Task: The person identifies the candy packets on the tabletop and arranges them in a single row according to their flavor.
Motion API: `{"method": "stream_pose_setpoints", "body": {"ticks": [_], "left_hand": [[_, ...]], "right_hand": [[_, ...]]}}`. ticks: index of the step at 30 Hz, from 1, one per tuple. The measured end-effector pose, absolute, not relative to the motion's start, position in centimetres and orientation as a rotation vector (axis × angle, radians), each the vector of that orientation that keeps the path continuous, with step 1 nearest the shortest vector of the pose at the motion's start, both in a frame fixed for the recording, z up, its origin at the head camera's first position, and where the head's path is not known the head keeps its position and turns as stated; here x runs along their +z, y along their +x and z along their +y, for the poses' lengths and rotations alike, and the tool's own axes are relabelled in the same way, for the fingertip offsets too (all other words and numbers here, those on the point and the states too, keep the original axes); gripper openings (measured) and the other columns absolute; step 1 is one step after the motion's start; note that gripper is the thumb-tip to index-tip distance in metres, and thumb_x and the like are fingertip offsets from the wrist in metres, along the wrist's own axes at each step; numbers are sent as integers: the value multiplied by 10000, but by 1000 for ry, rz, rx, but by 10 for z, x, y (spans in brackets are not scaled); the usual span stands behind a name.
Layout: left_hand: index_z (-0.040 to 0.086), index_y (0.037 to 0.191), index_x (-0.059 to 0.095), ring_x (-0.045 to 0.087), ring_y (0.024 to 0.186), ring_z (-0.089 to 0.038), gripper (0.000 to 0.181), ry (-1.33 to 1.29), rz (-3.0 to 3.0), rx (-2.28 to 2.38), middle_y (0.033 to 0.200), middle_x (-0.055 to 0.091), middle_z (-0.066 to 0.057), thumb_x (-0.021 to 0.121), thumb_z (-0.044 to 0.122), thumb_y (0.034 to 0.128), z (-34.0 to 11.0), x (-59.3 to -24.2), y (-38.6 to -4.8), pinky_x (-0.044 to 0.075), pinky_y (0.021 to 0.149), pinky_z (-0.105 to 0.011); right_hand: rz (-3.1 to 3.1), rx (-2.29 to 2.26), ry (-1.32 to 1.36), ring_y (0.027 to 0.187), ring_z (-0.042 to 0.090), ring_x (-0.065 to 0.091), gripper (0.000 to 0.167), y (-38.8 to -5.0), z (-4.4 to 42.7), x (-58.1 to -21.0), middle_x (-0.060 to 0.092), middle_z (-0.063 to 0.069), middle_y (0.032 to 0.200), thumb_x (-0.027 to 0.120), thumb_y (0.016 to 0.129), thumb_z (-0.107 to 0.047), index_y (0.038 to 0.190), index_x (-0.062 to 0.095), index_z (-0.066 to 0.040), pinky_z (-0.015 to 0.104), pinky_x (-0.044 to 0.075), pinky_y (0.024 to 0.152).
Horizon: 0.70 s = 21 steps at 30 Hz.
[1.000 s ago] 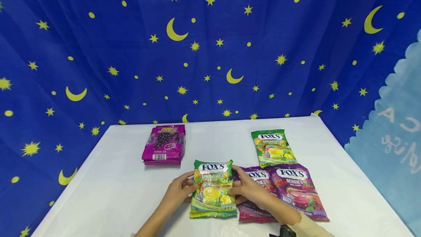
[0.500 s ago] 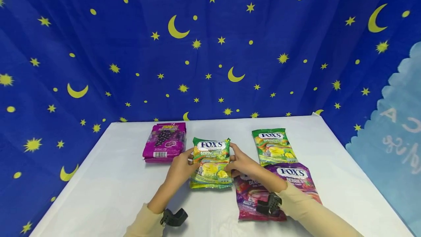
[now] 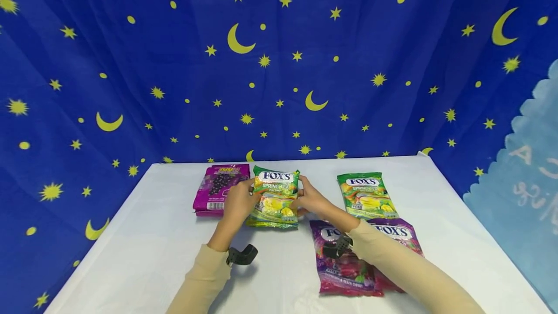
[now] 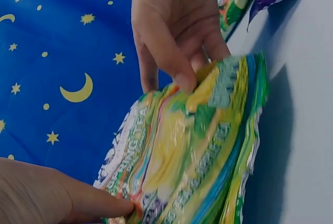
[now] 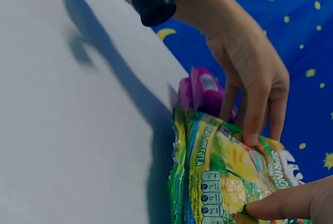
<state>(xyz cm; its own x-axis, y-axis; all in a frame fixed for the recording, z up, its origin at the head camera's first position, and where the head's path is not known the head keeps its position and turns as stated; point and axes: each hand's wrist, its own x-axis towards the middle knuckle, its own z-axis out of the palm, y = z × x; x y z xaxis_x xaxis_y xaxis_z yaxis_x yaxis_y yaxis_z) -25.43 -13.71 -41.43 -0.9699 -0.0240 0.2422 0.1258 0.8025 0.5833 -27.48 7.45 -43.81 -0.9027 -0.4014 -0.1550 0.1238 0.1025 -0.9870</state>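
Note:
Both hands grip a green and yellow Spring Tea candy bag (image 3: 274,197) from its two sides, beside the purple grape bag (image 3: 216,192). The left hand (image 3: 237,203) holds its left edge, and the right hand (image 3: 315,201) its right edge. In the left wrist view the left thumb presses the front of the bag (image 4: 171,156), with the right hand (image 4: 179,31) at the far side. The right wrist view has the bag (image 5: 234,167) raised above the white surface, held by the left hand (image 5: 252,78) and by the right thumb in front.
A second green bag (image 3: 366,195) lies at the right of the white table (image 3: 126,256). Nearer, two overlapping purple Berries bags (image 3: 344,275) lie partly under the right forearm. A blue cloth (image 3: 279,76) with yellow moons and stars hangs behind the table.
Both hands have carried the green bag away from the near side, toward the back of the table and slightly left, up beside the grape bag. The two purple Berries bags have shifted slightly.

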Motion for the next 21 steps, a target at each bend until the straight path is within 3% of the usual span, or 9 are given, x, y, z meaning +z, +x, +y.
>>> {"method": "stream_pose_setpoints", "body": {"ticks": [8, 15, 21], "left_hand": [[73, 1162, 711, 655, 700, -336, 377, -39, -2717, -635, 834, 709, -151, 771, 202, 813, -136, -415, -266, 461, 456, -428], [16, 1043, 733, 617, 791, -402, 289, -48, -2686, -592, 867, 703, -190, 772, 172, 802, -139, -418, -278, 425, 687, -502], [-28, 1045, 712, 583, 870, -403, 299, 1, -2709, -554, 892, 688, -203, 765, 142, 805, -136, -424, -285, 382, 744, -489]], "right_hand": [[2081, -1835, -220, 889, 322, 646, 931, -293, 61, -450, 589, 213, 1000, 657, 784, 103, 1515, 122, -116, 453, 586, 705], [2278, -1707, -254, 841, 276, 634, 931, -307, 51, -456, 605, 210, 1063, 700, 752, 73, 1505, 177, -87, 388, 585, 609], [2417, -1527, -280, 764, 232, 596, 924, -316, 49, -456, 620, 176, 1026, 738, 714, 30, 1480, 222, -18, 312, 545, 565]]}}
